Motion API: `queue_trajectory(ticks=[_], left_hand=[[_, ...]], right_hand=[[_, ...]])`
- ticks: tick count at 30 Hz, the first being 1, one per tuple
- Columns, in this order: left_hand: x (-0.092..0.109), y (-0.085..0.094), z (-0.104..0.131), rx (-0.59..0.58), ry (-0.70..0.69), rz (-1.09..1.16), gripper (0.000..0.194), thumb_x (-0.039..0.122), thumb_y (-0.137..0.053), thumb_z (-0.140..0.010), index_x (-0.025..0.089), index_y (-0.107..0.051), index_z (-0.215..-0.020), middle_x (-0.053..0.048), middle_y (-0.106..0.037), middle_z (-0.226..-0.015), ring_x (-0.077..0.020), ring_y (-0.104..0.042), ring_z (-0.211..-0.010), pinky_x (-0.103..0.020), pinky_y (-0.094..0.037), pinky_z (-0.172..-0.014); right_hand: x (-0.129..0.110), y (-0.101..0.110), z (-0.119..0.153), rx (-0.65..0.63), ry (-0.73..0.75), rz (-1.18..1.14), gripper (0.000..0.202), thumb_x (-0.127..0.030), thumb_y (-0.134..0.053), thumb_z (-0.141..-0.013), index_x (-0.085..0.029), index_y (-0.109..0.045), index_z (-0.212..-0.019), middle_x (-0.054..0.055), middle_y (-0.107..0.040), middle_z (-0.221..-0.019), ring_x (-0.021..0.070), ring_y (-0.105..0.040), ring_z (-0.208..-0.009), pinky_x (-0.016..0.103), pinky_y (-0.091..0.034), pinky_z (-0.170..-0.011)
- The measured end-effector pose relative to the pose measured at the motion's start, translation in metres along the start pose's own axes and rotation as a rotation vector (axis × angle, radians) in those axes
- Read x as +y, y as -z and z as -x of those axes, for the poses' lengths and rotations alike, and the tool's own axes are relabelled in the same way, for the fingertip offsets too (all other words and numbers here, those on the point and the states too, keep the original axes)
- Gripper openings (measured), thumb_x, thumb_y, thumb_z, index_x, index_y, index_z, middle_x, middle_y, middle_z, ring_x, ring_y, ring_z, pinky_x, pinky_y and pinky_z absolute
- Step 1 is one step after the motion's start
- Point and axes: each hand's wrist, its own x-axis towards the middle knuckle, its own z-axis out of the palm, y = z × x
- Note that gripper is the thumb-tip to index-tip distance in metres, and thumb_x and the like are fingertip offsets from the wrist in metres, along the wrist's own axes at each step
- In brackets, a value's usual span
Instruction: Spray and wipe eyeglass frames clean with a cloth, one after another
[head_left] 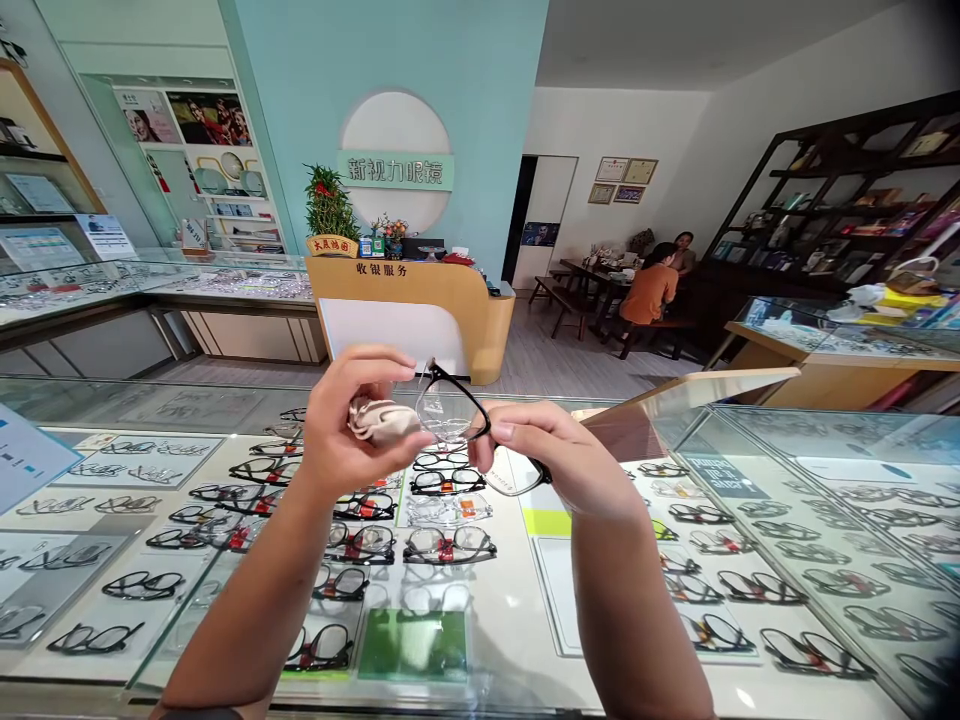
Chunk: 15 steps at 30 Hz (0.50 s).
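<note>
A pair of black-framed eyeglasses point(459, 385) is held up over the glass display counter, tilted down to the right. My right hand point(559, 445) pinches it near the bridge, and its other lens hangs below those fingers. In my left hand point(337, 420) a crumpled beige cloth point(381, 420) is bunched against the palm. The left thumb and index fingertips reach the outer edge of the nearer lens; whether they press on it I cannot tell. Below, inside the counter, rows of eyeglasses point(450, 545) lie on white panels.
The counter's glass top point(247, 600) spans the foreground. A tilted wooden-edged board point(675, 395) stands right of my hands. Beyond the aisle is a wooden reception desk point(495, 330). A person in an orange top point(651, 293) sits at a far table with another person.
</note>
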Motion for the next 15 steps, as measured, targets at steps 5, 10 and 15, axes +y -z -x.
queue_trajectory(ticks=[5,10,15], left_hand=[[0.001,-0.001,0.0,-0.037,-0.101,-0.105,0.078,0.054,-0.106,-0.068,0.027,-0.066,-0.129,-0.012,-0.078,-0.128,-0.0248,-0.077,-0.105,-0.028,-0.057,-0.062],[0.001,-0.002,-0.001,-0.101,-0.164,-0.116,0.081,0.052,-0.107,-0.067,0.025,-0.065,-0.131,-0.014,-0.082,-0.127,-0.0263,-0.08,-0.109,-0.029,-0.06,-0.066],[0.0,-0.001,-0.001,-0.142,-0.211,-0.162,0.078,0.052,-0.106,-0.069,0.025,-0.063,-0.129,-0.014,-0.083,-0.124,-0.0281,-0.082,-0.11,-0.033,-0.063,-0.073]], right_hand=[[-0.006,0.001,0.006,-0.022,-0.02,0.105,0.039,-0.03,-0.058,-0.111,-0.019,-0.077,-0.079,0.003,-0.068,-0.082,0.0183,-0.059,-0.08,0.034,-0.041,-0.079],[-0.012,0.001,0.01,-0.037,0.017,0.182,0.036,-0.02,-0.057,-0.108,-0.02,-0.077,-0.078,0.001,-0.068,-0.081,0.0161,-0.059,-0.078,0.032,-0.04,-0.075],[-0.013,0.001,0.01,-0.043,0.023,0.247,0.038,-0.023,-0.057,-0.11,-0.02,-0.078,-0.079,0.0,-0.066,-0.08,0.0152,-0.058,-0.078,0.031,-0.041,-0.075]])
